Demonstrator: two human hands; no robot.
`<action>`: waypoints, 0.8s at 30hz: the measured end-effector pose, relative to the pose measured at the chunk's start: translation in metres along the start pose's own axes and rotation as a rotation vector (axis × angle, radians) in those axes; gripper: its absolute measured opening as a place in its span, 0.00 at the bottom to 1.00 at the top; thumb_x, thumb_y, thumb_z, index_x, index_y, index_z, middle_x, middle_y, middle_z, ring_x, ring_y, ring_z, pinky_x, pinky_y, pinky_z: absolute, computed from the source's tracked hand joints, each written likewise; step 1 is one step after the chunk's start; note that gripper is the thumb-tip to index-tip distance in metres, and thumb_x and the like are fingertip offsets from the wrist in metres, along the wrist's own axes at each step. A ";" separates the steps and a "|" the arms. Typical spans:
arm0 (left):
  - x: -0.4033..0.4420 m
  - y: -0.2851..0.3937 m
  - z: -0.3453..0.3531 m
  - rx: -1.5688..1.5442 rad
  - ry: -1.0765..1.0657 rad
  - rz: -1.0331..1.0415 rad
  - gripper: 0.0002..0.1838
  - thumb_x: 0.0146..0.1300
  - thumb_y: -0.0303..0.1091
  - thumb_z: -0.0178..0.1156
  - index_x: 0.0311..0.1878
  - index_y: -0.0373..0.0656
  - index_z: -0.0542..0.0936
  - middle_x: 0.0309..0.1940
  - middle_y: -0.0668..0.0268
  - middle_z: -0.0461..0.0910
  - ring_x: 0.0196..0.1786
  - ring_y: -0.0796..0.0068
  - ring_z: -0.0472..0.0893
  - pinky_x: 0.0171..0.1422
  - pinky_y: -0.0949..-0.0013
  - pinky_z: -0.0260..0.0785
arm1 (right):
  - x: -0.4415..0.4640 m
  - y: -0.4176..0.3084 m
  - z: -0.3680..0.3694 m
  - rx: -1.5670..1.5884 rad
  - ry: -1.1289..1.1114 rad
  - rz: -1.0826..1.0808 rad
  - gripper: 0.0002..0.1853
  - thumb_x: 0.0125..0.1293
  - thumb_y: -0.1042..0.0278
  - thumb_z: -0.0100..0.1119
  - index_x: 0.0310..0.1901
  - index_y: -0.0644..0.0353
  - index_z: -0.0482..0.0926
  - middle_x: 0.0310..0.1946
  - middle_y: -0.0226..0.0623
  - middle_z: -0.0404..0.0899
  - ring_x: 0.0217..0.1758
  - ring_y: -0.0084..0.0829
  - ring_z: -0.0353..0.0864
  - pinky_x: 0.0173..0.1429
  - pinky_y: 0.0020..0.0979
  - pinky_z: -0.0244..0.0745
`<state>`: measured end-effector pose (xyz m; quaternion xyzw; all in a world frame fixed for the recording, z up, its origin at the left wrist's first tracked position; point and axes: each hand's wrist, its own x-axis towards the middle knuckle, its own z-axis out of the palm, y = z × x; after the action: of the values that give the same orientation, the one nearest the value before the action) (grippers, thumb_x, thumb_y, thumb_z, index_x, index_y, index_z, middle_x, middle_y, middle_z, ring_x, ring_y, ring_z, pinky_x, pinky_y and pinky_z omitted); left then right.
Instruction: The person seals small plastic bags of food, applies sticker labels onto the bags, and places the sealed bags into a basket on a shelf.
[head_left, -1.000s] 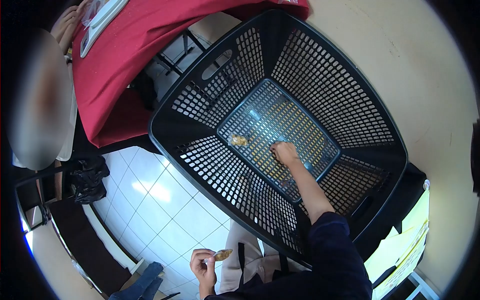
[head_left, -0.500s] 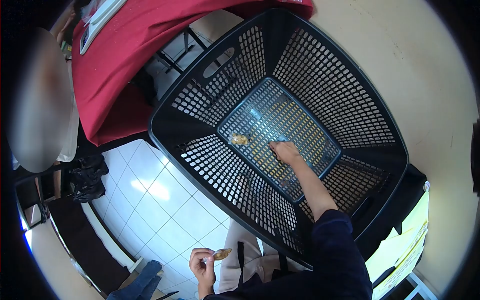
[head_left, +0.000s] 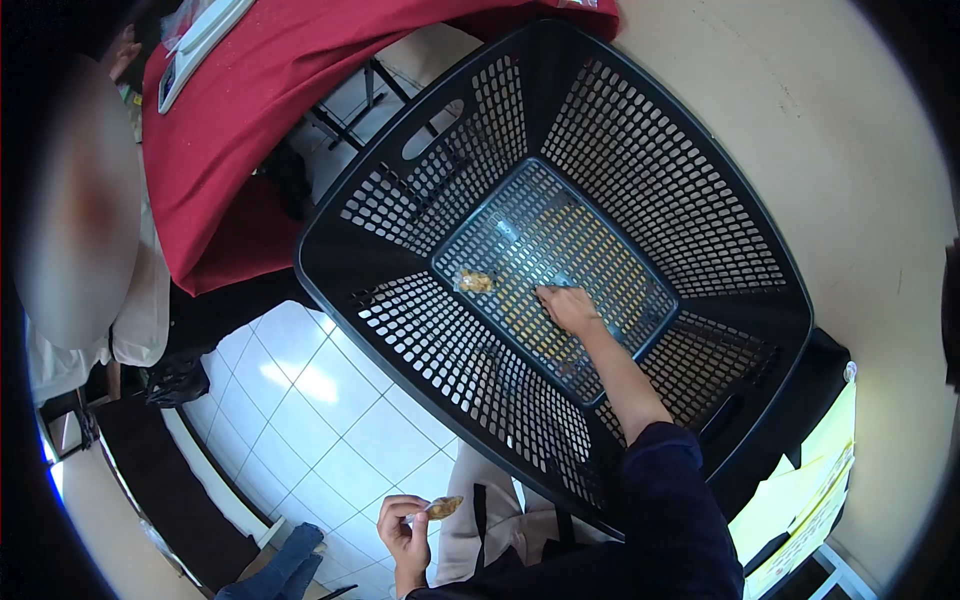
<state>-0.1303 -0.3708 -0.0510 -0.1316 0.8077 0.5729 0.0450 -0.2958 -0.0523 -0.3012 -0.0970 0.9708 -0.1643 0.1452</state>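
Note:
A large black perforated plastic basket [head_left: 540, 95] stands tilted in front of me. My right hand [head_left: 568, 309] reaches down inside it to the bottom, with its fingers drawn together; what they hold, if anything, is hidden. To the left of that hand, a small clear packet with yellowish-brown contents [head_left: 475, 282] lies on the basket's bottom. Something clear and shiny [head_left: 507, 230] lies farther up. Outside the basket, low in the view, my left hand [head_left: 402, 530] pinches another small clear packet with yellowish-brown contents [head_left: 443, 508] between thumb and fingers.
A red cloth [head_left: 225, 150] covers a table at the upper left, with a white tray-like object [head_left: 205, 50] on it. A blurred person [head_left: 85, 210] is at the left edge. Yellow papers [head_left: 800, 500] hang at the lower right. White floor tiles [head_left: 345, 400] show below.
My right hand has shifted very slightly left along the basket's bottom. The person at the left has moved, and a raised hand now shows at the top left. My left hand stays put with its packet.

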 end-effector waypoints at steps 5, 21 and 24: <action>0.000 0.001 0.001 -0.003 -0.008 0.008 0.05 0.51 0.26 0.56 0.24 0.37 0.72 0.27 0.60 0.73 0.31 0.72 0.72 0.36 0.73 0.63 | 0.000 0.004 0.005 0.034 0.048 -0.068 0.06 0.54 0.69 0.51 0.32 0.56 0.77 0.30 0.35 0.77 0.29 0.37 0.78 0.35 0.35 0.73; 0.001 0.004 -0.001 0.002 -0.028 0.011 0.05 0.52 0.25 0.55 0.24 0.37 0.71 0.28 0.61 0.71 0.32 0.73 0.71 0.37 0.74 0.64 | 0.003 0.001 -0.002 0.085 -0.014 -0.002 0.03 0.54 0.71 0.49 0.29 0.57 0.73 0.26 0.38 0.78 0.29 0.40 0.78 0.35 0.37 0.72; 0.006 0.009 0.000 0.024 -0.049 0.042 0.06 0.52 0.26 0.55 0.23 0.37 0.69 0.27 0.62 0.70 0.31 0.75 0.71 0.36 0.75 0.63 | 0.005 -0.002 0.007 -0.069 0.021 -0.039 0.06 0.56 0.66 0.48 0.31 0.57 0.74 0.26 0.39 0.78 0.28 0.40 0.78 0.34 0.38 0.72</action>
<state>-0.1383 -0.3693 -0.0436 -0.1000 0.8157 0.5671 0.0544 -0.2976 -0.0573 -0.3084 -0.1190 0.9753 -0.1347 0.1284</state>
